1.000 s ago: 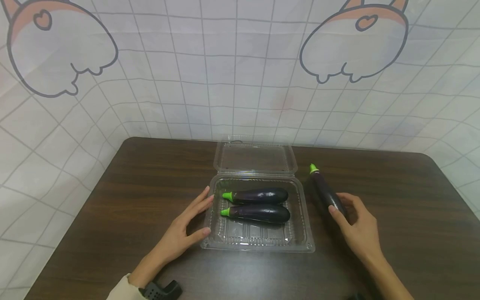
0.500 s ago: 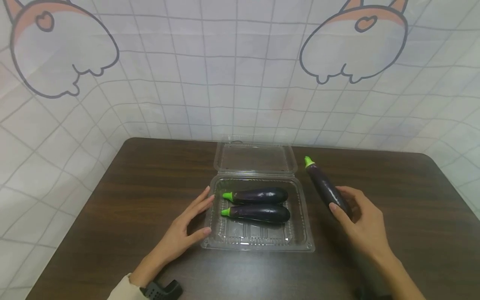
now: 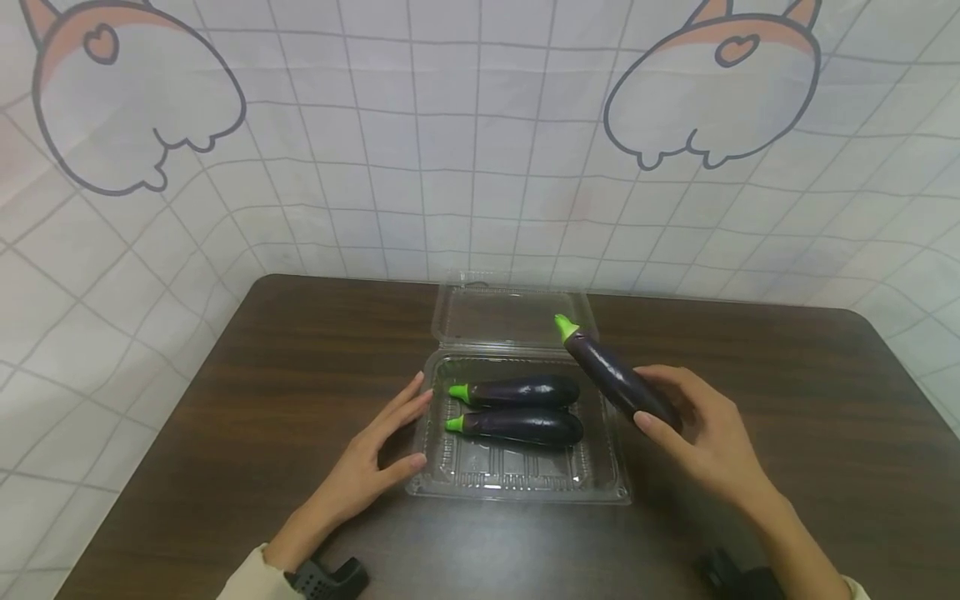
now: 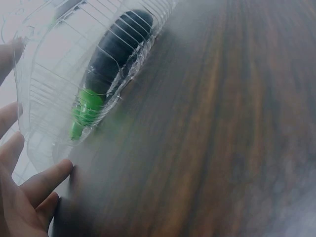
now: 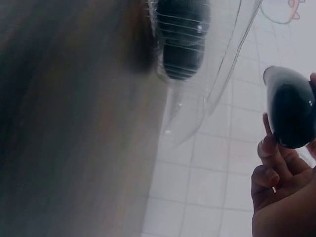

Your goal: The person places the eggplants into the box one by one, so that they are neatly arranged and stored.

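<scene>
My right hand (image 3: 708, 429) grips a dark purple eggplant (image 3: 611, 371) by its thick end, held tilted with the bright green stem pointing up and left. It overlaps the right rim of a clear plastic clamshell box (image 3: 517, 492) in the head view. Inside the box lie two more eggplants, a rear one (image 3: 525, 391) and a front one (image 3: 525, 427), side by side with stems to the left. My left hand (image 3: 363, 462) rests its spread fingertips along the box's left edge. Through the clear wall, the left wrist view shows an eggplant (image 4: 118, 49) in the box.
The box's lid (image 3: 510, 317) is folded back toward the far edge of the dark wooden table (image 3: 285, 400). Behind the table hangs a white grid-patterned cloth (image 3: 442, 167) with cartoon drawings. Black straps (image 3: 330, 579) sit on the wrists.
My right hand has lifted the third eggplant off the table's right side and carried it left, over the box's right edge. The left hand and the box have stayed in place.
</scene>
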The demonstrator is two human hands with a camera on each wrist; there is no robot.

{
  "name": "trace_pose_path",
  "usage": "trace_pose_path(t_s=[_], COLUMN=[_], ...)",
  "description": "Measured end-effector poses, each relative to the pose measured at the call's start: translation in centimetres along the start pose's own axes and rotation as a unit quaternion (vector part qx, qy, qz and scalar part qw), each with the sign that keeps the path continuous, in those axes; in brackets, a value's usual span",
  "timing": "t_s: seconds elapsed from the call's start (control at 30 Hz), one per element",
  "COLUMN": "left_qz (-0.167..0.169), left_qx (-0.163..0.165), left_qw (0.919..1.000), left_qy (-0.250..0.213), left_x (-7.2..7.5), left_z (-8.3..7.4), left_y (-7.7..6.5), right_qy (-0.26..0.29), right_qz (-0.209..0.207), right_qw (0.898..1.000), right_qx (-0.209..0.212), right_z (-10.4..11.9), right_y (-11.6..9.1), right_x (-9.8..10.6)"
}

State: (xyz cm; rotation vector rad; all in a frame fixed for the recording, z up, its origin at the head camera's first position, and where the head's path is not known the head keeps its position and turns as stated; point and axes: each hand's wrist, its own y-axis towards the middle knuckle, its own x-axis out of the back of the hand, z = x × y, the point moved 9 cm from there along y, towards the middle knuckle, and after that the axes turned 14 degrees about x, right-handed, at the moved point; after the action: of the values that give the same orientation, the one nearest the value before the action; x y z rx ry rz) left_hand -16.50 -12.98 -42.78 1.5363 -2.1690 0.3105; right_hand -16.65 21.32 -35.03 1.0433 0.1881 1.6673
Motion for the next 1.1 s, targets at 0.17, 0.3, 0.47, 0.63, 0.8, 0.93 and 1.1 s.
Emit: trace_pose_path(t_s=[0.17,0.3,0.47,0.63,0.8,0.93,1.1], left_qz=[-0.001,-0.001,0.000,-0.001,-0.002,-0.001,-0.001], left_qx=[0.003,0.009,0.011,0.009,0.009,0.010,0.012], left_qw=[1.0000,0.9999,0.9999,0.9999,0.9999,0.9999,0.9999], left_qy=[0.003,0.008,0.007,0.010,0.012,0.009,0.008], left_x=[-0.1,-0.1,0.0,0.0,0.0,0.0,-0.1], left_z=[0.1,0.2,0.2,0.4,0.3,0.2,0.4], left_y=[-0.1,-0.1,-0.1,0.0,-0.1,-0.1,0.0], right_qy=[-0.002,-0.003,0.018,0.040,0.049,0.069,0.075], right_qz=[0.009,0.011,0.007,0.010,0.027,0.048,0.069], right_qw=[1.000,1.000,0.998,0.994,0.992,0.990,0.987], right_qx=[0.016,0.029,0.065,0.099,0.110,0.112,0.126], right_z=[0.3,0.6,1.3,2.0,2.6,2.9,3.3], right_y=[0.6,1.0,1.8,2.7,3.3,3.5,3.6], right_x=[-0.5,-0.9,-1.4,-2.2,-3.4,-4.6,-5.8])
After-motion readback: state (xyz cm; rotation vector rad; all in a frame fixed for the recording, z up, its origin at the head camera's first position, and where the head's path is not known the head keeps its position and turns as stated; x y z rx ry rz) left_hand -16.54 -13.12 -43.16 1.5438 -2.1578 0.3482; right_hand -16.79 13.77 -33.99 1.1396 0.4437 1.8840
